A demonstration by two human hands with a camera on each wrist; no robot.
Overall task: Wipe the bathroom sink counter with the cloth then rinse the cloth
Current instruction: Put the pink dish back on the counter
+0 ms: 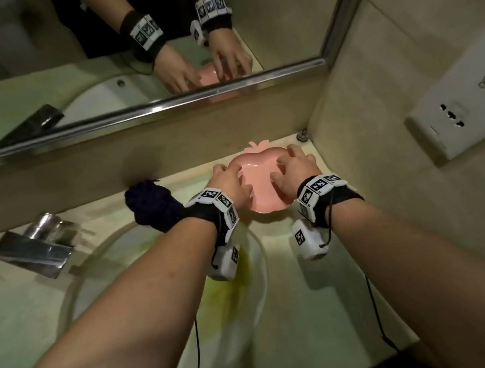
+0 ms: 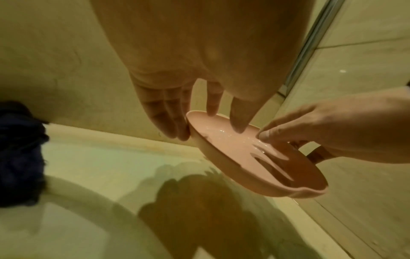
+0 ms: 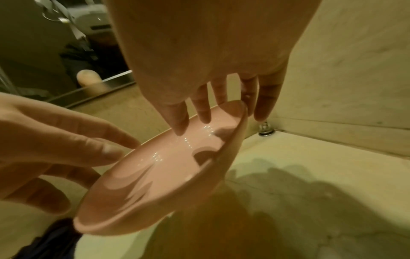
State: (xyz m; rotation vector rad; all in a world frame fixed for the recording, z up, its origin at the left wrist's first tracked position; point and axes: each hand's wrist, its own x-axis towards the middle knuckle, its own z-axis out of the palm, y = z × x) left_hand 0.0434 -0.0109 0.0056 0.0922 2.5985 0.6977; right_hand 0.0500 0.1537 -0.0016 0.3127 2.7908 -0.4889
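Note:
A pink apple-shaped dish (image 1: 262, 188) hangs tilted a little above the counter (image 1: 291, 291) at the back right corner, casting a shadow below it. My left hand (image 1: 229, 182) pinches its left rim, fingers outside and thumb inside (image 2: 199, 126). At the opposite rim my right hand (image 1: 292, 164) grips the same way (image 3: 221, 119). The dish (image 2: 244, 157) is empty and glossy inside (image 3: 155, 171). The dark blue cloth (image 1: 152, 205) lies bunched on the counter against the backsplash, left of my left wrist, touched by neither hand (image 2: 20, 154).
A chrome faucet (image 1: 35, 246) stands at the left behind the round sink basin (image 1: 77, 286). The mirror (image 1: 135, 46) runs along the back wall. A wall socket (image 1: 458, 118) is on the right wall, and a small metal stud (image 1: 302, 135) sits in the corner.

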